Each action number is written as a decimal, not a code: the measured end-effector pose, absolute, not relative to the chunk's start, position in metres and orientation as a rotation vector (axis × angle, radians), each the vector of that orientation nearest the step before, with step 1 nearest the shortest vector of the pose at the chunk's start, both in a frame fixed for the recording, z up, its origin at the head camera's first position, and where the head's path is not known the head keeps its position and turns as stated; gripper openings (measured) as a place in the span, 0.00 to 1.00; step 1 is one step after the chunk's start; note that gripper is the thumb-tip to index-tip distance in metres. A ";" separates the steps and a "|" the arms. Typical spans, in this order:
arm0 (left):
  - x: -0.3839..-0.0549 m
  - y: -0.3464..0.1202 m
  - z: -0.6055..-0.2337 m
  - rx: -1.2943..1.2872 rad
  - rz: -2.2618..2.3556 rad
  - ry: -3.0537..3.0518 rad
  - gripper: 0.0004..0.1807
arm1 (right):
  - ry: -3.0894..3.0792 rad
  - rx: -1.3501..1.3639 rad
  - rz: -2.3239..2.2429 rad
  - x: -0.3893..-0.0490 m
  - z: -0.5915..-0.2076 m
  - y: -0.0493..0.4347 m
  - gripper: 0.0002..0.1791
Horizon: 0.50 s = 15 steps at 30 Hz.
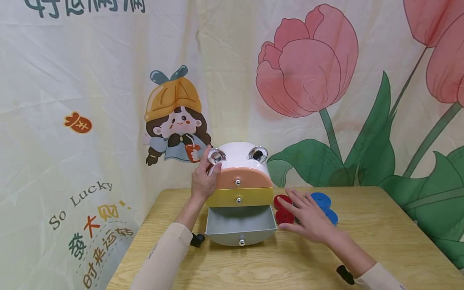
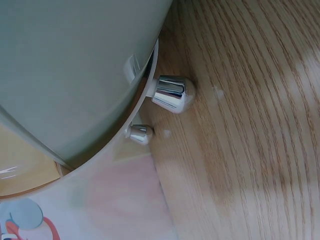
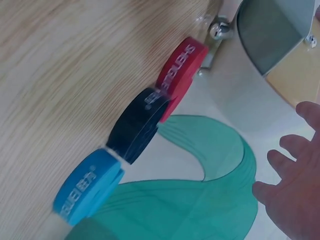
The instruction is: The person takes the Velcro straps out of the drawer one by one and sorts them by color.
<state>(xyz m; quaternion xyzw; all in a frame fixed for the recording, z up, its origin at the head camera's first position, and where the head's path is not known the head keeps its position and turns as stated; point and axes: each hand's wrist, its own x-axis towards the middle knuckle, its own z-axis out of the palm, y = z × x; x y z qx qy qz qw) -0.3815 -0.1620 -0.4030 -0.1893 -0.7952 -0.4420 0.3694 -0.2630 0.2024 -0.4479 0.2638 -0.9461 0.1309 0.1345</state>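
A small desktop drawer cabinet [image 1: 243, 173] with a white domed top and two silver ring eyes stands on the table. Its orange and yellow drawers are closed, while the grey-green bottom drawer [image 1: 241, 237] is pulled out and its visible inside is bare. My left hand [image 1: 204, 181] holds the cabinet's upper left corner by the ring eye, thumb in front; the left wrist view shows no hand, only the drawer and silver knobs [image 2: 173, 94]. Fingers spread, my right hand [image 1: 308, 215] hovers right of the drawer, holding nothing, before red rolls [image 1: 284, 216] and blue rolls [image 1: 322, 199].
In the right wrist view a red roll [image 3: 181, 75], a black roll [image 3: 139, 124] and a blue roll [image 3: 89, 186] stand in a line beside the cabinet. Behind the wooden table [image 1: 290, 266] hangs a printed cloth [image 1: 232, 80] with tulips and a cartoon figure.
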 end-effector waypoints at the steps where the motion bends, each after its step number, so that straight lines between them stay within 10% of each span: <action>1: -0.381 -0.162 -0.403 -0.487 -1.136 -2.042 0.39 | -2.740 0.777 0.380 -0.262 -0.447 0.200 0.46; 15: -0.382 -0.162 -0.404 -0.490 -1.144 -2.030 0.38 | -2.723 0.887 0.399 -0.252 -0.439 0.170 0.44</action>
